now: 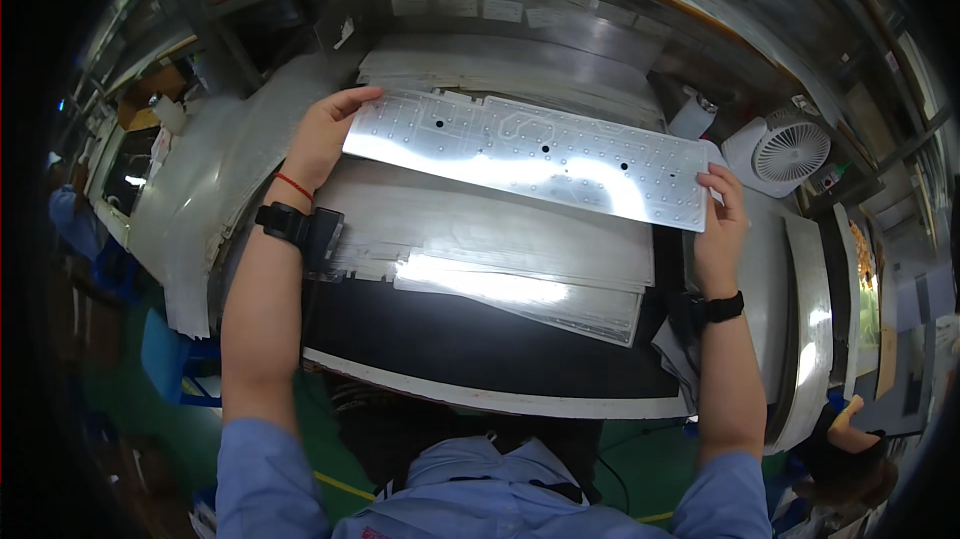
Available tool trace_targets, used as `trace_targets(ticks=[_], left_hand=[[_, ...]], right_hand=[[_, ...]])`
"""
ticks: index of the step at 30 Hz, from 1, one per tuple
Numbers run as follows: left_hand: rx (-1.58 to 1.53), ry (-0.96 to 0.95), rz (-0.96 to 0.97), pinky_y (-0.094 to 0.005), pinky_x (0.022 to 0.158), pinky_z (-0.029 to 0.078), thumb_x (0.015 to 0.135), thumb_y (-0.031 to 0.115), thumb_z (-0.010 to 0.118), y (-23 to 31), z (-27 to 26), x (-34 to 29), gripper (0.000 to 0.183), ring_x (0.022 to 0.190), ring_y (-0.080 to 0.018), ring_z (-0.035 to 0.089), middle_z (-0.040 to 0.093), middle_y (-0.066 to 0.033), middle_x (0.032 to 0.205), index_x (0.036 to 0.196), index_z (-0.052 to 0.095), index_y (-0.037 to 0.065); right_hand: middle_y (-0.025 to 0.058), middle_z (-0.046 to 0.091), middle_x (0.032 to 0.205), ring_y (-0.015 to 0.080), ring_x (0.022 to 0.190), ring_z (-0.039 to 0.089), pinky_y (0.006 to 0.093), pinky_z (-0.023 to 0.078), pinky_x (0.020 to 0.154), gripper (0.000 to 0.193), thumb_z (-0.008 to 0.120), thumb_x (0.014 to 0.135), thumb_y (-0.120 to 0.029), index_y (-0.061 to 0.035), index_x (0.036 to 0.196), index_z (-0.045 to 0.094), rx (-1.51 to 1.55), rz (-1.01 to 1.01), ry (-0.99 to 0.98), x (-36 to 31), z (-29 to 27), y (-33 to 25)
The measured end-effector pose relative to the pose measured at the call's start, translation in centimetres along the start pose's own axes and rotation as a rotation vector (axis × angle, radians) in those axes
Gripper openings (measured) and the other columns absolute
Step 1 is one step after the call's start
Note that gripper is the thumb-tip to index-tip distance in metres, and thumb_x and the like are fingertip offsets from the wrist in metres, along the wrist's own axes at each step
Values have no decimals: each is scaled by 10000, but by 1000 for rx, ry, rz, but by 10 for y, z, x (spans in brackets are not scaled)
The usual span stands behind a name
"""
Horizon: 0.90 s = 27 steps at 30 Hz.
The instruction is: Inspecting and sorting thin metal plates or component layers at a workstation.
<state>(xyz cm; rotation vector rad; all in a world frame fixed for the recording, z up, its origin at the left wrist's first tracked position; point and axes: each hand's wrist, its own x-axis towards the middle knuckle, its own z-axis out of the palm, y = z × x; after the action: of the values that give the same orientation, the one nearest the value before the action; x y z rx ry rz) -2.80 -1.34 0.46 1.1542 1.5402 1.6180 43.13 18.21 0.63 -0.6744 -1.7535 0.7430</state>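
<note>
A thin, shiny silver sheet (530, 154) with rows of small dots and a few dark holes is raised above the table, its right end lower than its left. My left hand (320, 139) grips its left end, with fingers over the top corner. At the opposite end my right hand (722, 219) pinches the right edge. Below the raised sheet lies a stack of similar silver sheets (490, 229), its layers slightly out of line. The stack rests on a black mat (420, 339). Behind the raised sheet is another pile of thin sheets (400, 67).
A white fan (790, 152) and a white bottle (693, 117) stand at the back right. More sheets (240, 149) are piled on the left. A grey cloth (677, 359) hangs by the right front edge. Beyond it, a person (850, 454) is nearby; a blue stool (168, 354) is at left.
</note>
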Motion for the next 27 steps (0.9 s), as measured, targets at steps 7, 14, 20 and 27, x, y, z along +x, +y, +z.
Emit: trace_targets(ticks=[7, 14, 20, 27], left_hand=[[10, 13, -137, -200, 763, 471, 990, 158, 524, 1, 2, 2, 171, 860, -62, 575, 614, 3, 1000, 1093, 614, 55], [-180, 31, -185, -147, 596, 436, 1014, 197, 488, -9, -8, 5, 219, 691, -31, 545, 613, 11, 982, 1145, 578, 46], [-369, 164, -125, -199, 788, 527, 1023, 194, 463, 0, 1, 5, 348, 905, -110, 623, 608, -92, 1172, 1310, 466, -2], [-322, 124, -140, -240, 843, 539, 1020, 190, 461, 2, -2, 3, 421, 991, -147, 624, 595, -125, 1222, 1385, 390, -7]], right_hand=[[-46, 569, 866, 28, 758, 480, 184, 374, 669, 130, 555, 983, -138, -28, 1036, 600, 140, 277, -63, -2, -3, 15], [-24, 594, 888, 45, 802, 513, 197, 407, 720, 229, 560, 982, -152, 0, 1152, 581, 228, 401, -147, -3, 2, 8], [41, 622, 1082, 123, 988, 549, 247, 427, 884, 381, 596, 950, -164, -32, 1303, 538, -55, 302, -370, -7, 6, 13], [47, 620, 1079, 145, 964, 568, 262, 439, 843, 379, 639, 906, -150, -59, 1268, 575, -229, 173, -552, -8, 4, 13]])
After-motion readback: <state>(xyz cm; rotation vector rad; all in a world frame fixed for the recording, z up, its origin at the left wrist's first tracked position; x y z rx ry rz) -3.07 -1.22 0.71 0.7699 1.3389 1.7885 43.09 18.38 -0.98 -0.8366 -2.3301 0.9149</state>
